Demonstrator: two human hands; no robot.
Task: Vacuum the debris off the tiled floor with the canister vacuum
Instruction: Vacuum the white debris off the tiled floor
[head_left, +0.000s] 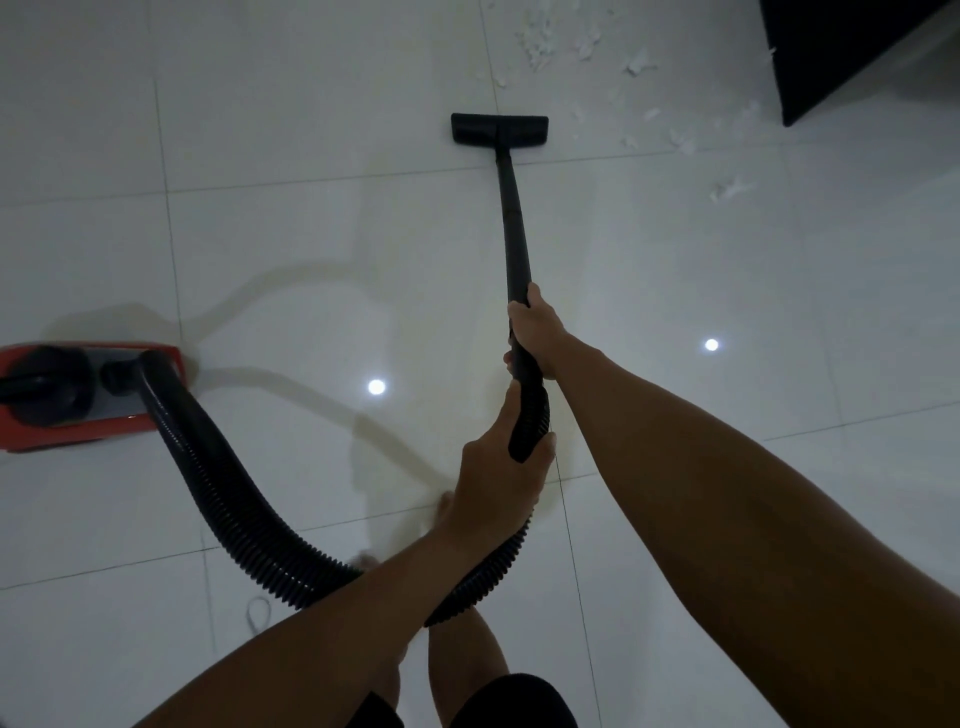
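Note:
A black vacuum wand runs from my hands up to a flat black floor nozzle resting on the white tiled floor. My right hand grips the wand's lower end. Just below it, my left hand grips the ribbed black hose where it meets the wand. The hose loops down and left to a red canister vacuum at the left edge. White scraps of debris lie scattered beyond and to the right of the nozzle.
A dark piece of furniture stands at the top right, next to the debris. My bare legs and feet are under the hose at the bottom middle. Two ceiling lights reflect off the glossy tiles. A small loop of cord lies on the floor.

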